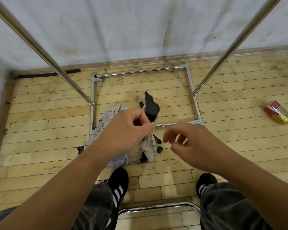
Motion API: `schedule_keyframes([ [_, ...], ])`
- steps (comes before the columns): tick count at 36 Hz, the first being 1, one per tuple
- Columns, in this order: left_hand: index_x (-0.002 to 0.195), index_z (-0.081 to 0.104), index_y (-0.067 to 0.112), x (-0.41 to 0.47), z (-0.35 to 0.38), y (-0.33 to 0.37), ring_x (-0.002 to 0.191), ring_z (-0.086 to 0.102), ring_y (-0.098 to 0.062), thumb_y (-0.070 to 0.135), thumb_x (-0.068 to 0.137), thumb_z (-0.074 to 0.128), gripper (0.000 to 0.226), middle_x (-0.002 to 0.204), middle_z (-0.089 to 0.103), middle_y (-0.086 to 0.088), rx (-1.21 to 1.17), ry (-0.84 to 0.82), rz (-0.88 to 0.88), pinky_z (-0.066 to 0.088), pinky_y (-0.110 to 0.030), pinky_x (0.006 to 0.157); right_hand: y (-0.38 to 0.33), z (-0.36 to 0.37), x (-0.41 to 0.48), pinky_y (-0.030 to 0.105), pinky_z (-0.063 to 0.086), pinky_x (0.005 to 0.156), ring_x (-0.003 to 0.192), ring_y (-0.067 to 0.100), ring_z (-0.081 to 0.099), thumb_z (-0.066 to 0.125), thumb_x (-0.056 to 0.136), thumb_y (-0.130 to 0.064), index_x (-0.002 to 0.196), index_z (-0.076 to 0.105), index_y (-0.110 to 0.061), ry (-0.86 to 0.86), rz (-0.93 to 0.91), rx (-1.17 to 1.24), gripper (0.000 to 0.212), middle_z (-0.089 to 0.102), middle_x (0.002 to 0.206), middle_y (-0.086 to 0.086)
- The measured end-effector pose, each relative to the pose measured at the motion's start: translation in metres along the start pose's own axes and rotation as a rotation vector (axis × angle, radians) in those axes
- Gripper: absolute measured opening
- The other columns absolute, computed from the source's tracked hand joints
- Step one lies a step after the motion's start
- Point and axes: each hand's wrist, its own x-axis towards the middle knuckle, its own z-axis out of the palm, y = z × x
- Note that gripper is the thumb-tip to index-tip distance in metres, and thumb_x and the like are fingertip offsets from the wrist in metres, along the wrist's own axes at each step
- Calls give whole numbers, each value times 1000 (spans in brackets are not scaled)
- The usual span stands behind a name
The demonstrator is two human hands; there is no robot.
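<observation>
Printed cloth (148,146) is found at frame centre, hanging above the plank floor (223,100), its bunched top pinched in the left hand (128,130). A black clip (150,108) protrudes at the hand's 1 o'clock. At 3 o'clock the right hand (189,143) is loosely curled and empty. The cloth is judged light, limp and non-slip, and best taken at the bunched top. The chrome rack tubes (140,71) appear smooth and rigid.

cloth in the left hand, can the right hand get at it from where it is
Probably yes. The right hand holds nothing and hovers just beside the cloth, which the left hand grips from above, and nothing lies between them.
</observation>
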Motion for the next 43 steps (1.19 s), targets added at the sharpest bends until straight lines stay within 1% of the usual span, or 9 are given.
schedule_keyframes([
  [3,71,58,17,-2,-1,3,47,43,-4,20,93,69,25,53,53,14,-10,-21,31,42,-15,51,1,-4,3,19,58,66,83,0,65,66,97,-18,102,59,-41,156,42,143,24,65,95,-18],
  [6,70,58,17,-4,-3,8,47,43,-4,18,92,70,25,52,52,14,-43,-37,51,41,-19,49,2,-6,5,17,57,60,91,-7,63,68,96,-30,131,52,-47,223,65,201,41,59,107,-22],
  [12,69,58,13,-6,-7,12,49,45,-5,12,91,71,25,57,57,4,-63,-22,62,41,-15,50,7,-4,6,26,57,88,106,-9,59,65,94,-42,148,42,-51,259,74,111,60,52,130,-21],
  [19,71,60,14,-8,-6,11,58,51,-10,10,89,71,21,73,67,-3,-52,-91,83,47,-22,58,5,-4,7,12,53,64,100,-17,61,66,99,-32,130,51,-48,203,91,211,38,65,116,-26],
  [22,73,65,17,-8,-5,11,70,64,-22,12,87,71,16,83,71,-1,-33,-114,106,58,-34,69,5,-4,7,19,56,68,97,-11,64,68,97,-31,123,54,-45,198,90,231,33,67,108,-23],
  [26,73,69,20,-10,-5,12,88,68,-17,16,86,76,15,96,70,8,-14,-158,149,58,-39,90,5,-3,7,18,57,69,94,-8,65,70,94,-36,132,54,-47,170,73,188,42,65,107,-22],
  [35,84,76,37,-16,-2,22,83,55,15,43,87,76,6,118,54,27,95,-234,183,38,-12,71,5,-1,7,19,59,69,85,0,68,80,81,-45,109,59,-42,141,77,207,35,69,91,-13],
  [40,83,77,37,-22,-1,28,82,59,6,42,85,78,5,125,52,29,60,-275,187,45,-9,68,4,-1,8,19,57,65,75,3,67,81,77,-50,97,59,-38,174,115,204,32,69,84,-17],
  [43,82,77,39,-23,0,31,102,61,2,45,83,77,7,127,50,30,67,-299,207,44,-6,75,2,-1,8,16,50,58,67,0,62,80,73,-55,90,60,-34,186,126,223,33,67,80,-19],
])
